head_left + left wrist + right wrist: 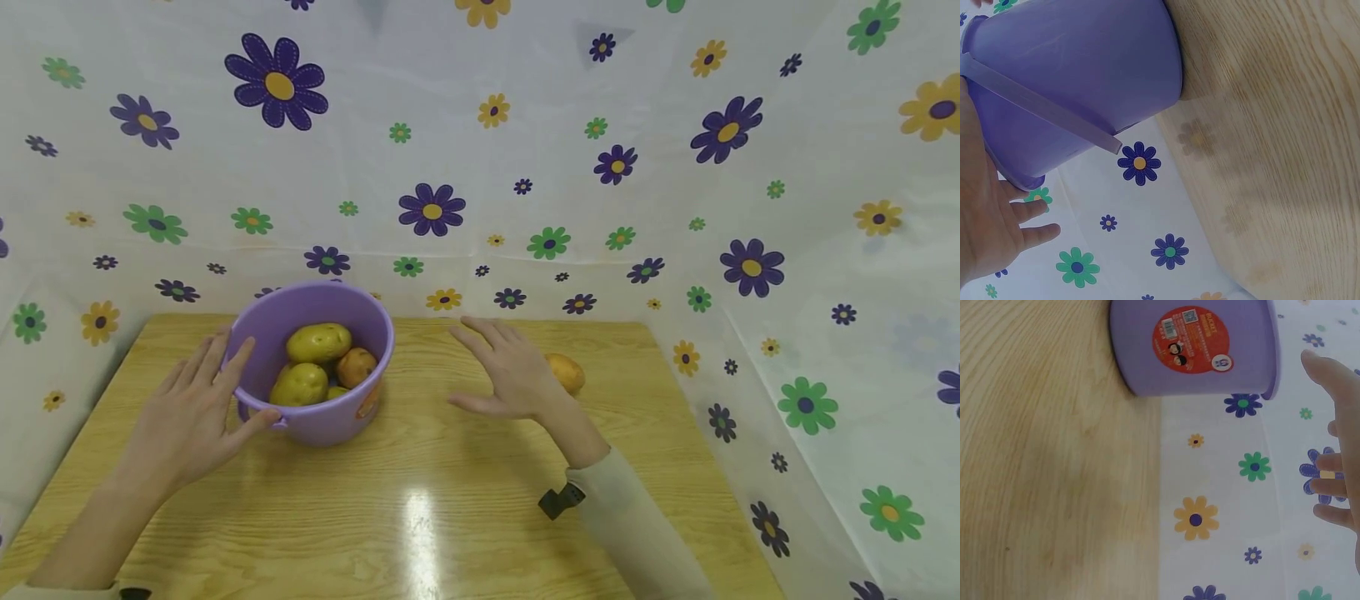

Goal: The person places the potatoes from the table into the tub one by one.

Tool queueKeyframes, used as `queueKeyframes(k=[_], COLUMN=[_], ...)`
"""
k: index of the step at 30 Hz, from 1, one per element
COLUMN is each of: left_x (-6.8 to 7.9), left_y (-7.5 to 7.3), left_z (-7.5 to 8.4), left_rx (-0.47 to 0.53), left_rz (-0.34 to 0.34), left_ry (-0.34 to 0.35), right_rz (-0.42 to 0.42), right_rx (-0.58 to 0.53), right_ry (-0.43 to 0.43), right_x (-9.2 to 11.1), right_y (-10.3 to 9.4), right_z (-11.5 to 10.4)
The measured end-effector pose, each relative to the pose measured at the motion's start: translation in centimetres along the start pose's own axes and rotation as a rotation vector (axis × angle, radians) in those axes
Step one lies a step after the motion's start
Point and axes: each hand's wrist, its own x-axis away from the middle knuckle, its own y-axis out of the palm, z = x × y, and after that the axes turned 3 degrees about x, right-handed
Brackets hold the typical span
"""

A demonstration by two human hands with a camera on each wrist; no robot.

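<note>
A purple bucket [330,427] stands upright at the left of the table, holding several potatoes [318,343]. My left hand [191,408] is at the bucket's left side, fingers spread and fairly straight, fingertips and thumb right at the rim. In the left wrist view, the bucket's handle [1041,103] hangs down along its outer wall beside that hand. To the right of the bucket, my right hand [510,371] hovers over the table with its fingers extended and nothing in it. Just beyond its wrist lies a single potato [566,373], partly hidden by the hand.
The wooden table [450,467] has a glossy surface. White sheeting [525,150] printed with flowers rises behind it and along both sides. A round red label [1191,340] is stuck on the bucket's wall. A black strap [561,501] hangs at the right sleeve.
</note>
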Motion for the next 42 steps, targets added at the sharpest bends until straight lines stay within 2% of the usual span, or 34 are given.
queueKeyframes(k=[8,14,18,29,42], left_x=[0.0,0.0,-0.1,-0.2,0.0], left_y=[0.0,0.0,-0.1,0.0,-0.1], left_z=[-0.1,-0.1,-0.1,-0.1,-0.1], left_rx=[-0.003,-0.008,-0.013,-0.007,-0.008], left_rz=[0.014,0.006,0.0,-0.005,-0.004], left_ry=[0.003,0.002,0.001,-0.003,-0.004], right_rz=[-0.056,-0.185,-0.249,-0.235,-0.345], right_rx=[-0.015,-0.011,0.008,0.027,0.068], right_ry=[0.103,0.233,0.289,0.335,0.387], right_x=[2.4,4.2,5.3,8.2,10.5], right_y=[1.2,2.1,2.5,3.9,5.0], right_z=[1.9,3.6,4.7,7.5,9.6])
